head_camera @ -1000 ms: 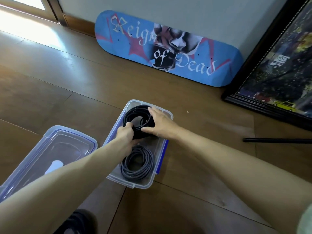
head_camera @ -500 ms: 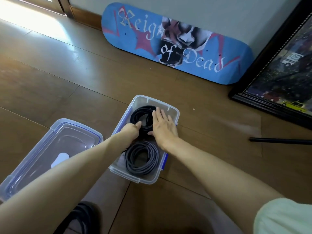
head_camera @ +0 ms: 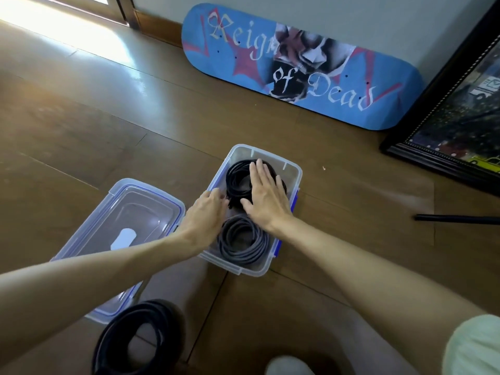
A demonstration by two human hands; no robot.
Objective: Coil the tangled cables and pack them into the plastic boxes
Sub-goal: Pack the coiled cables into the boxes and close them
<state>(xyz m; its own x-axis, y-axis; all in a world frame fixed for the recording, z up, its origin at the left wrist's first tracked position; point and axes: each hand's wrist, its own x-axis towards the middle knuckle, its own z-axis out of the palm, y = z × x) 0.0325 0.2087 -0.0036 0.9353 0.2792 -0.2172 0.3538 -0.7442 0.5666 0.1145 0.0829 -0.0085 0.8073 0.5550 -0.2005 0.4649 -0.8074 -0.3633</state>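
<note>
Loose black coil (head_camera: 135, 339) lay on the floor, near-left of the open box (head_camera: 293, 169). Left hand (head_camera: 208, 209) was nearer it, fingers relaxed at the box's left wall. Right hand (head_camera: 266, 196), fingers straight, pressed the packed black coil (head_camera: 238, 180) in the box's far half; grey coil (head_camera: 243, 240) lay in the near half.

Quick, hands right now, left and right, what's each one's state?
Left hand: open, fingertips at the near edge of the black cable coil.
Right hand: open, flat on that coil in the clear plastic box.
</note>
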